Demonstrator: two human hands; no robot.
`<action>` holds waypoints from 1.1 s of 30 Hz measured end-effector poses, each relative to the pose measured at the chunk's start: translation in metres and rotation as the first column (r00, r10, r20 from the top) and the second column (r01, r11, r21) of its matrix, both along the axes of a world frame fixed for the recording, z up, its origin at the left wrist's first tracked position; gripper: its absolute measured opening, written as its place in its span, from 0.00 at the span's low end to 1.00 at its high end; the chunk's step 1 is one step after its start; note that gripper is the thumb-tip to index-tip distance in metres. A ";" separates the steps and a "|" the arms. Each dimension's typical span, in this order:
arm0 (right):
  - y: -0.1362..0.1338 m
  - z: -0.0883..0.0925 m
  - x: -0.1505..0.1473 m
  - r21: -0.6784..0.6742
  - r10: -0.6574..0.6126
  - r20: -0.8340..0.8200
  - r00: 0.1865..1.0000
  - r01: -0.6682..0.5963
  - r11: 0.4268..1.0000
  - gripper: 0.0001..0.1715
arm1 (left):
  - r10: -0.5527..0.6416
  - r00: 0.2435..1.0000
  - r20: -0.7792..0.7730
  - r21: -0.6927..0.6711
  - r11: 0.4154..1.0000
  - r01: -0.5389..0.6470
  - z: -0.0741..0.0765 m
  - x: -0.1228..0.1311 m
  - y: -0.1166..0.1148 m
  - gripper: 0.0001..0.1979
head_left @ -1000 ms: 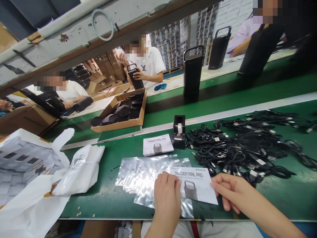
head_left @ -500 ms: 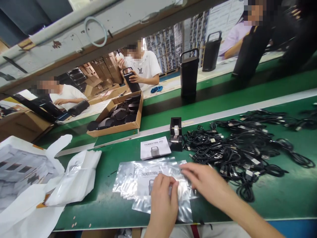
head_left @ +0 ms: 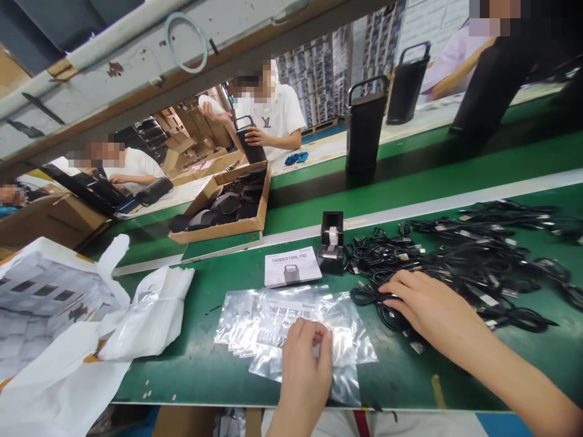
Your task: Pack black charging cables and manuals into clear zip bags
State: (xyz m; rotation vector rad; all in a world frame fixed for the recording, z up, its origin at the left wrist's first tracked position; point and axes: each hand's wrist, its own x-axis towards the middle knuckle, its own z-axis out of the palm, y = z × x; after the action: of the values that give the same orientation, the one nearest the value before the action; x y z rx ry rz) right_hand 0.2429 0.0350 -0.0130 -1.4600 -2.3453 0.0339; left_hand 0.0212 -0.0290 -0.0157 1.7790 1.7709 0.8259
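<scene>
My left hand [head_left: 308, 358] is closed, fingertips and thumb pinched at the opening of a clear plastic bag [head_left: 342, 382]. A booklet printed "THUNDER TRAIL PRO" [head_left: 277, 312] shows through it, on top of several overlapping bags. To the right, my right hand [head_left: 423, 300] is closed on a bundled black USB cable [head_left: 364, 295] at the near edge of a cable pile [head_left: 450, 249]. A stack of the same booklets [head_left: 292, 267] lies just beyond the bags. Beside the stack stands a black tape dispenser [head_left: 332, 243].
White wrapping sheets [head_left: 150, 309] cover the left of the green bench [head_left: 200, 376]. Across it sit an open carton of black parts [head_left: 228, 206] and upright black handled speakers [head_left: 364, 130]. Several co-workers sit opposite, one holding a speaker [head_left: 250, 142]. A shelf beam [head_left: 113, 79] crosses overhead.
My right hand has left the bag's edge and moved right to the cable pile, taking hold of a bundled cable. My left hand stays at the bag.
</scene>
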 end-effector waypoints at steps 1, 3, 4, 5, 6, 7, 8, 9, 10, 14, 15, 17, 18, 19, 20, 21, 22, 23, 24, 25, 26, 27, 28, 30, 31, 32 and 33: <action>-0.003 0.001 -0.002 -0.038 -0.001 -0.082 0.997 -0.002 0.999 0.13 | 0.006 1.000 0.007 0.005 1.000 -0.006 0.000 0.000 0.000 0.07; -0.011 0.005 -0.008 -0.135 0.000 -0.253 0.967 -0.035 0.990 0.14 | 0.001 1.000 0.022 0.003 1.000 -0.001 -0.001 0.000 0.000 0.07; -0.016 0.006 -0.012 -0.194 0.009 -0.311 0.950 -0.073 0.978 0.13 | -0.001 0.999 0.035 -0.003 1.000 0.001 -0.001 -0.001 0.000 0.07; -0.021 0.007 -0.017 -0.250 0.021 -0.337 0.941 -0.111 0.962 0.12 | 0.001 0.999 0.054 -0.010 1.000 -0.001 -0.001 -0.001 0.000 0.07; -0.025 0.008 -0.022 -0.295 0.033 -0.330 0.943 -0.136 0.946 0.11 | 0.011 0.997 0.079 -0.018 1.000 -0.009 -0.001 -0.001 0.001 0.08; -0.028 0.008 -0.027 -0.326 0.044 -0.306 0.951 -0.148 0.934 0.11 | 0.026 0.994 0.109 -0.024 0.999 -0.023 0.000 -0.002 0.001 0.08; -0.031 0.007 -0.032 -0.340 0.053 -0.277 0.959 -0.150 0.928 0.12 | 0.042 0.989 0.139 -0.030 0.999 -0.038 0.000 -0.002 0.001 0.09; -0.033 0.006 -0.036 -0.344 0.058 -0.255 0.965 -0.147 0.927 0.12 | 0.050 0.985 0.165 -0.034 0.998 -0.045 0.001 -0.003 0.000 0.09; -0.034 0.006 -0.040 -0.341 0.065 -0.244 0.968 -0.148 0.928 0.12 | 0.054 0.981 0.185 -0.035 0.998 -0.048 0.002 -0.003 0.000 0.09; -0.030 0.008 -0.060 -0.337 0.094 -0.234 0.968 -0.171 0.926 0.12 | 0.028 0.976 0.214 -0.022 0.999 -0.024 0.008 -0.001 -0.003 0.09; -0.028 0.011 -0.066 -0.349 0.089 -0.240 0.967 -0.172 0.921 0.12 | 0.020 0.975 0.221 -0.015 1.000 -0.017 0.009 0.000 -0.003 0.09; -0.025 0.017 -0.079 -0.380 0.070 -0.290 0.954 -0.183 0.907 0.11 | 0.012 0.970 0.244 0.007 1.000 -0.014 0.013 0.000 -0.002 0.09; -0.023 0.022 -0.084 -0.392 0.066 -0.322 0.944 -0.197 0.899 0.12 | 0.018 0.965 0.260 0.021 0.999 -0.024 0.015 0.000 -0.001 0.09; -0.021 0.028 -0.089 -0.403 0.064 -0.354 0.933 -0.214 0.890 0.14 | 0.033 0.959 0.281 0.033 0.998 -0.044 0.017 -0.002 0.001 0.09; -0.019 0.035 -0.093 -0.416 0.063 -0.384 0.921 -0.233 0.879 0.18 | 0.055 0.950 0.306 0.042 0.997 -0.071 0.020 -0.004 0.003 0.09; -0.017 0.042 -0.097 -0.431 0.069 -0.411 0.909 -0.260 0.864 0.22 | 0.081 0.939 0.334 0.048 0.994 -0.103 0.023 -0.008 0.005 0.09; -0.014 0.050 -0.100 -0.447 0.082 -0.439 0.895 -0.297 0.844 0.23 | 0.109 0.925 0.365 0.048 0.990 -0.135 0.026 -0.012 0.007 0.10; -0.011 0.059 -0.104 -0.463 0.098 -0.467 0.879 -0.337 0.820 0.21 | 0.134 0.908 0.396 0.045 0.985 -0.165 0.030 -0.018 0.009 0.10; -0.007 0.068 -0.108 -0.475 0.115 -0.482 0.868 -0.370 0.798 0.17 | 0.156 0.891 0.426 0.043 0.980 -0.192 0.035 -0.024 0.011 0.10; -0.003 0.077 -0.112 -0.477 0.137 -0.483 0.865 -0.391 0.787 0.12 | 0.172 0.874 0.454 0.046 0.975 -0.216 0.039 -0.031 0.012 0.10; 0.002 0.087 -0.117 -0.465 0.167 -0.470 0.867 -0.404 0.788 0.08 | 0.185 0.859 0.478 0.057 0.969 -0.240 0.043 -0.038 0.013 0.11; 0.007 0.097 -0.122 -0.441 0.199 -0.454 0.868 -0.413 0.797 0.06 | 0.198 0.843 0.500 0.072 0.961 -0.268 0.047 -0.046 0.014 0.11; 0.011 0.108 -0.128 -0.408 0.234 -0.442 0.866 -0.427 0.807 0.06 | 0.212 0.827 0.521 0.090 0.950 -0.300 0.051 -0.053 0.015 0.12; 0.019 0.131 -0.136 -0.332 0.323 -0.440 0.838 -0.486 0.809 0.08 | 0.240 0.788 0.567 0.117 0.924 -0.365 0.054 -0.066 0.016 0.13; 0.021 0.142 -0.139 -0.303 0.368 -0.440 0.819 -0.521 0.798 0.08 | 0.247 0.764 0.596 0.119 0.914 -0.388 0.055 -0.071 0.017 0.14; 0.023 0.153 -0.141 -0.287 0.407 -0.432 0.805 -0.550 0.784 0.08 | 0.241 0.739 0.629 0.113 0.912 -0.394 0.054 -0.076 0.018 0.15; 0.024 0.163 -0.142 -0.284 0.440 -0.421 0.793 -0.576 0.766 0.08 | 0.217 0.710 0.670 0.100 0.921 -0.376 0.053 -0.079 0.019 0.16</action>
State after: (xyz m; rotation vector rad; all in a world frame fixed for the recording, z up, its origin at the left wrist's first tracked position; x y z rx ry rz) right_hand 0.1006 0.0592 0.1501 -0.8003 -2.4529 0.8905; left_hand -0.0579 -0.0101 0.0373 1.0940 1.5225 1.6182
